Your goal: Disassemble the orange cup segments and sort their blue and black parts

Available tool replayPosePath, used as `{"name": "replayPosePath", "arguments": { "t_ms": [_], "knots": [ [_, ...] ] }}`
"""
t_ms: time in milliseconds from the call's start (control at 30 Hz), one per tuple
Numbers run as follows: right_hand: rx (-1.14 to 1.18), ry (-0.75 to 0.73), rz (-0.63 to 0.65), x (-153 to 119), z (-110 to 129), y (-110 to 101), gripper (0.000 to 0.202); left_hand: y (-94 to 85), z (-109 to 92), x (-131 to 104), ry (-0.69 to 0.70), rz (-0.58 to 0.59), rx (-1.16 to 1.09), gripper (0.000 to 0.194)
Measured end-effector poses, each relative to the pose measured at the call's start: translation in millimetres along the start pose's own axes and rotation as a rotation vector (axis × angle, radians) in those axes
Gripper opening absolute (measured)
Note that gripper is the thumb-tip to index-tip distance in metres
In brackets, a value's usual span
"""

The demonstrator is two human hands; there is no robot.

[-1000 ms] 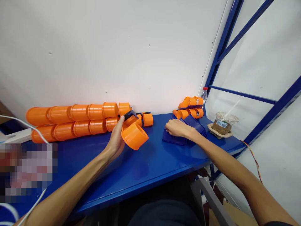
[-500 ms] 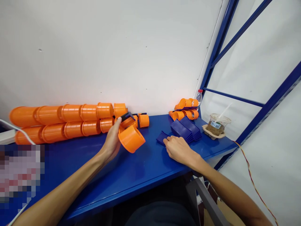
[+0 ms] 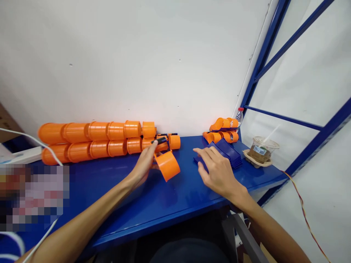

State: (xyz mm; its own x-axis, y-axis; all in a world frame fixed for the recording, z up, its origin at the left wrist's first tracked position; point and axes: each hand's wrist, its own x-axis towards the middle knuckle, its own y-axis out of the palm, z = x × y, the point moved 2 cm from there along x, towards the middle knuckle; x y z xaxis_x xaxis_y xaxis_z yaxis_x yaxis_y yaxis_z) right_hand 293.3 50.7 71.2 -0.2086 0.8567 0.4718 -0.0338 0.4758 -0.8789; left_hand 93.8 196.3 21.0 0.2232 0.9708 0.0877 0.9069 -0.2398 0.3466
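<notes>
Orange plastic, smooth and glossy, makes up the cup (image 3: 168, 166) that the left hand (image 3: 144, 164) pinches at its base, tilted with the open mouth toward the near right, just above the worktop (image 3: 153, 197) near its middle; a small dark piece (image 3: 159, 140) sits at the fingertips. Right of it the right hand (image 3: 216, 170) hovers with fingers spread, over the near edge of a stack of dark blue flat parts (image 3: 227, 153). Along the far edge, to the left, lie two long rows of nested orange cups (image 3: 93, 140); a smaller heap (image 3: 223, 130) lies far right. A lidded drink cup (image 3: 260, 149) bears a label too small to read. Glossy blue worktop, white wall, blue steel racking (image 3: 287, 65) at right
</notes>
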Motion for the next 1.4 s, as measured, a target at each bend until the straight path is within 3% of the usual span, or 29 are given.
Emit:
{"name": "replayPosePath", "arguments": {
  "t_ms": [100,167,300,433,500,600,733,933,1200,1300,1400],
  "knots": [
    [0.059,-0.343,-0.034,-3.9,32.9,-4.9,0.074,5.4,5.1,-6.7,-0.101,0.091,0.127,0.062],
    [0.008,-0.427,0.004,-0.8,46.2,5.2,0.08,9.4,6.3,-11.5,-0.135,0.158,0.141,0.061],
    [-0.021,-0.365,0.069,33.1,31.5,20.7,0.069,10.9,9.9,-11.9,-0.207,0.194,0.1,0.062],
    [0.061,-0.169,-0.01,102.3,-12.7,7.9,0.064,11.1,16.2,-7.0,-0.257,0.337,0.254,0.058],
    [0.071,-0.148,0.003,140.5,-25.3,4.8,0.061,12.5,18.5,-6.4,-0.249,0.446,0.402,0.058],
    [0.089,-0.159,0.126,187.9,-25.6,11.7,0.059,14.0,18.8,-7.2,-0.239,0.538,0.505,0.058],
    [0.092,-0.156,0.318,223.4,-9.1,26.4,0.049,13.7,17.4,-7.6,-0.245,0.569,0.517,0.06],
    [0.075,-0.157,0.431,243.4,3.3,39.7,0.042,12.2,20.3,-6.1,-0.231,0.573,0.529,0.061],
    [0.188,-0.205,0.369,246.7,2.0,52.7,0.062,14.1,19.0,-6.8,-0.236,0.57,0.545,0.061],
    [0.208,-0.195,0.316,243.7,-14.5,38.7,0.075,13.9,19.3,-6.3,-0.238,0.57,0.557,0.063],
    [0.173,-0.104,0.186,239.0,-51.0,7.2,0.066,13.5,19.5,-6.6,-0.236,0.575,0.566,0.064]
  ]
}}
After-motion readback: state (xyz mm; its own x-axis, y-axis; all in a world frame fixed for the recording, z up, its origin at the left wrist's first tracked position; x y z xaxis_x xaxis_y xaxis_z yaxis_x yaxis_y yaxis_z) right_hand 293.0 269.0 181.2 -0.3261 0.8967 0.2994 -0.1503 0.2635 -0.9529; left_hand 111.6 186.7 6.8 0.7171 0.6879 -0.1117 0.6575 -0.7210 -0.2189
